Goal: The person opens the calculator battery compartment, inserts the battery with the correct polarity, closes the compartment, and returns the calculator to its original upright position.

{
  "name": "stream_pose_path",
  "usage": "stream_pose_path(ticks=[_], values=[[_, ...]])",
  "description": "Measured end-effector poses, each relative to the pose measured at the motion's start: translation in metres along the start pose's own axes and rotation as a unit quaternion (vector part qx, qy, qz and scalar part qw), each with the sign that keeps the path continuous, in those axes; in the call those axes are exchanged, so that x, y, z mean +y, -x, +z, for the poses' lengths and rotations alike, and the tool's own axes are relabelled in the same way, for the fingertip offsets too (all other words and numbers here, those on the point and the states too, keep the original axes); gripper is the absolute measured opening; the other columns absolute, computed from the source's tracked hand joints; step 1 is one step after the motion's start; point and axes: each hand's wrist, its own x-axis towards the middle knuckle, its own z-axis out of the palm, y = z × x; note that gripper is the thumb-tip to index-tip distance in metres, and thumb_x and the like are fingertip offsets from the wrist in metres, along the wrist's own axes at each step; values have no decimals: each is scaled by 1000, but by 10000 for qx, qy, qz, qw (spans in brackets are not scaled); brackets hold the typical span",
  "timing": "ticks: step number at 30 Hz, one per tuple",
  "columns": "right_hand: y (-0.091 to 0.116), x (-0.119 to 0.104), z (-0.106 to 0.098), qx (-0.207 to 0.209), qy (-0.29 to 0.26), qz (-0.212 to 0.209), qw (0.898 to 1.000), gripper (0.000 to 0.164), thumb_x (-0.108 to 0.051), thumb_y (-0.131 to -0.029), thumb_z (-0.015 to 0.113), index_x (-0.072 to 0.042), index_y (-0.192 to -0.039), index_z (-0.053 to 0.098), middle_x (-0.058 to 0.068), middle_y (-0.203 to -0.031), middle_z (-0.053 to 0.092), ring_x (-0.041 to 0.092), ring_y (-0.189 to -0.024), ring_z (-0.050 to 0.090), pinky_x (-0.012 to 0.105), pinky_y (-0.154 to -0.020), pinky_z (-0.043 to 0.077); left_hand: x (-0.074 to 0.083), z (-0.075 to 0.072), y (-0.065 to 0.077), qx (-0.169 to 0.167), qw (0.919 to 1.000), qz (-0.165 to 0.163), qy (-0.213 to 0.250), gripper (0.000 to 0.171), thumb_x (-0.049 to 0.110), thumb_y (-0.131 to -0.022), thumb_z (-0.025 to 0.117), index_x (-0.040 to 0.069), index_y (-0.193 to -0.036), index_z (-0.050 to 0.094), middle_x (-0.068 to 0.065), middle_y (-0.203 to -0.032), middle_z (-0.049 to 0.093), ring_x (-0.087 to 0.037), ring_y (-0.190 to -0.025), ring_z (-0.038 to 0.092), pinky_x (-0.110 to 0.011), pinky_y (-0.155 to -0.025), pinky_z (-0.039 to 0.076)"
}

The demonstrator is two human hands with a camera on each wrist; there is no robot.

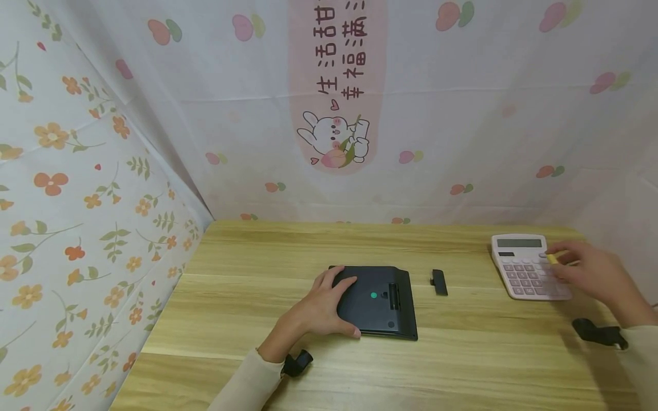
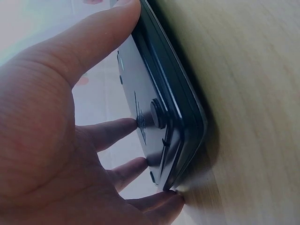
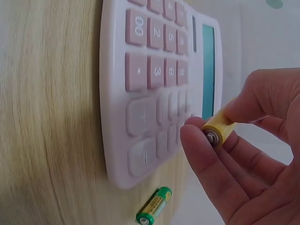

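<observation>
A black calculator (image 1: 362,299) lies face down on the wooden table, its back showing an open battery slot (image 1: 394,297). My left hand (image 1: 320,308) grips it from the left, thumb at the near edge and fingers spread over the back and far edge. Just right of it rests a small black battery cover (image 1: 439,283). Over the right side of a pink calculator (image 1: 525,275), my right hand (image 1: 591,268) pinches a yellow battery (image 3: 219,130) between thumb and fingers. In the right wrist view a green battery (image 3: 154,206) lies on the table beside the pink calculator.
The wooden table (image 1: 247,308) ends at the back against a printed white curtain (image 1: 231,125). Flowered cloth (image 1: 103,228) hangs along the left side. Black straps (image 1: 298,363) are worn at both wrists.
</observation>
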Motion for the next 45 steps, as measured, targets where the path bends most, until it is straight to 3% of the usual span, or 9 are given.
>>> stream_pose_path(ticks=[8, 16, 30, 40, 45], values=[[-2, -9, 3, -149, -80, 51, 9998, 37, -13, -97, 74, 10, -124, 65, 39, -104, 70, 62, -97, 67, 59, -68, 56, 0, 0, -1, -12, 10000, 3, -2, 108, 46, -82, 98, 16, -170, 43, -12, -181, 15, -45, -165, 13, -69, -119, 38], [-2, -19, 12, 47, -358, -204, 9991, 35, -13, -96, 79, 8, -122, 70, 32, -101, 74, 60, -97, 71, 44, -65, 54, 2, -1, 1, -25, 10000, 11, 29, 108, 46, -82, 98, 14, -170, 43, -13, -181, 15, -44, -165, 14, -69, -118, 38], [-3, -39, 26, -31, -994, -166, 9949, 34, -12, -98, 78, 5, -126, 71, 18, -102, 77, 59, -107, 70, 18, -67, 45, -1, -1, -1, -42, 10000, -19, 70, 108, 47, -82, 97, 17, -170, 43, -11, -181, 15, -44, -165, 13, -68, -119, 38], [0, -57, 32, -224, -1329, -144, 9908, 35, -11, -102, 72, 7, -132, 68, 23, -109, 74, 65, -113, 67, 25, -64, 53, 0, -1, -1, -54, 10000, -24, 73, 108, 46, -82, 97, 17, -170, 43, -11, -181, 15, -44, -165, 12, -69, -119, 37], [0, -64, 36, -248, -1443, -148, 9891, 34, -9, -102, 71, 6, -132, 68, 21, -110, 73, 52, -105, 75, 27, -63, 56, 0, -1, -1, -35, 10000, -35, 69, 108, 47, -82, 97, 17, -170, 43, -11, -181, 15, -44, -165, 12, -68, -119, 38]])
